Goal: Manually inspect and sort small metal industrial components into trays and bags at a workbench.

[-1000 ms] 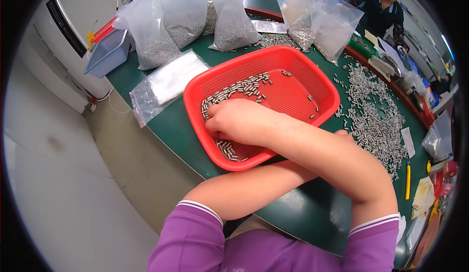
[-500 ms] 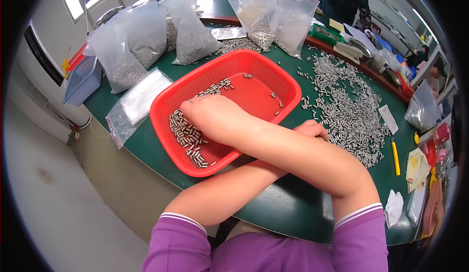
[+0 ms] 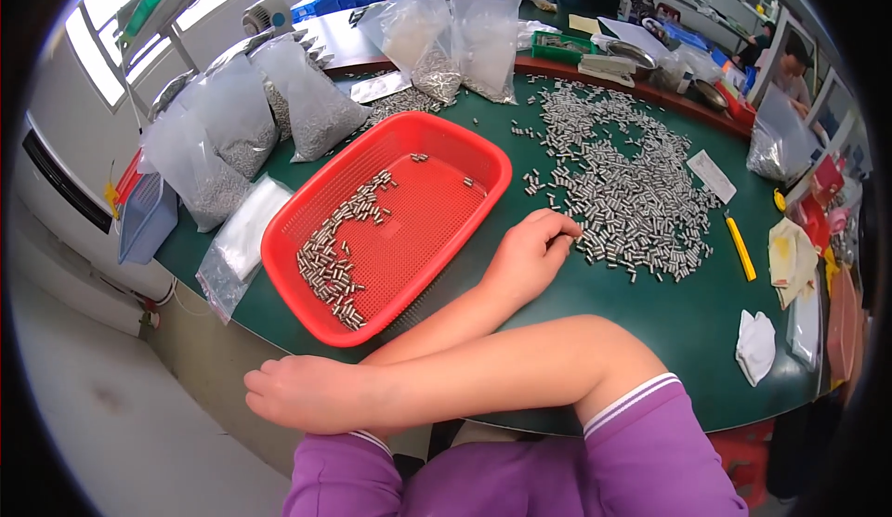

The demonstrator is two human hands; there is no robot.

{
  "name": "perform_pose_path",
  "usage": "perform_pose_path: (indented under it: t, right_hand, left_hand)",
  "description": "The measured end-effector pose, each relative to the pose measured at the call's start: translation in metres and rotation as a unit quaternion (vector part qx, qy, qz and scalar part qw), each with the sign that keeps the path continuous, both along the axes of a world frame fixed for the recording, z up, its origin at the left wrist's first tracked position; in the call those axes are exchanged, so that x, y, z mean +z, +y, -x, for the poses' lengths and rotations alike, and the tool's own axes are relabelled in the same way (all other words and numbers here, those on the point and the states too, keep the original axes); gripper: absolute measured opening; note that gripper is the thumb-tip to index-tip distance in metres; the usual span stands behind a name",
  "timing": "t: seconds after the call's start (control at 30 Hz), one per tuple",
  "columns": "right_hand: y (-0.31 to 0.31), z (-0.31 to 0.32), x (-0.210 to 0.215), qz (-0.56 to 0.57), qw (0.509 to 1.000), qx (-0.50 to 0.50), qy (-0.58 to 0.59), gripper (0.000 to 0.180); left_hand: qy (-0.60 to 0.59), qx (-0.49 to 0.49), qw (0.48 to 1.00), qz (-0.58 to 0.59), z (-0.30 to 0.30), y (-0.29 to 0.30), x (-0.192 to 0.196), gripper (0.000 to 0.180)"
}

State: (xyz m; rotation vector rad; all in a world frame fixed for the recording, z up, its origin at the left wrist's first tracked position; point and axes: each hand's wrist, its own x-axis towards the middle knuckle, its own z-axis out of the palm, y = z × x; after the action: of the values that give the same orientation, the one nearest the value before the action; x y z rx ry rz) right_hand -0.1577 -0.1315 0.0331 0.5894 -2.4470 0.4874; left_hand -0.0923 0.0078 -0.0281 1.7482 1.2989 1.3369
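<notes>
Pins (image 3: 632, 192) lie heaped on the green tabletop (image 3: 650, 322), right of the red tray (image 3: 307, 308). Left hand (image 3: 530, 252), arm crossed over, curls closed at the heap's near edge, pinching pins. Right hand (image 3: 293, 392) rests loosely open, empty, off the near left edge.

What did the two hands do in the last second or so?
The right hand came out of the red tray and drew back left to the table's near edge, seemingly empty. The left hand stayed at the edge of the loose metal pins, fingers curled over them. The tray and the bags stayed put.
</notes>
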Motion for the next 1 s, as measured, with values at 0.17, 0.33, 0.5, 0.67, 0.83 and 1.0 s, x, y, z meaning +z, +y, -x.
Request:
perform_pose_path:
  t: [0.17,0.33,0.5,0.67,0.83,1.0]
  right_hand:
    - [0.064,-0.067,0.004,0.038,0.997,-0.028,0.066,0.022]
    - [0.151,-0.205,0.009,0.079,0.936,-0.343,-0.015,0.044]
    - [0.183,-0.340,-0.005,0.089,0.746,-0.645,-0.139,0.078]
    - [0.196,-0.398,-0.031,0.135,0.662,-0.689,-0.262,0.104]
    - [0.217,-0.384,-0.052,0.084,0.708,-0.653,-0.254,0.105]
    - [0.230,-0.347,-0.058,0.061,0.751,-0.617,-0.227,0.097]
  left_hand:
    - [-0.014,0.010,1.000,-0.010,0.010,-0.002,-0.001,0.015]
    - [-0.041,0.049,0.998,0.012,0.017,0.001,-0.007,0.019]
    - [0.195,0.085,0.974,-0.085,0.021,0.002,-0.007,0.042]
    - [0.342,0.123,0.928,0.076,-0.001,0.002,0.005,0.101]
    - [0.451,0.049,0.883,0.119,-0.031,0.027,0.010,0.119]
    - [0.448,0.014,0.892,0.067,-0.052,0.053,0.005,0.112]
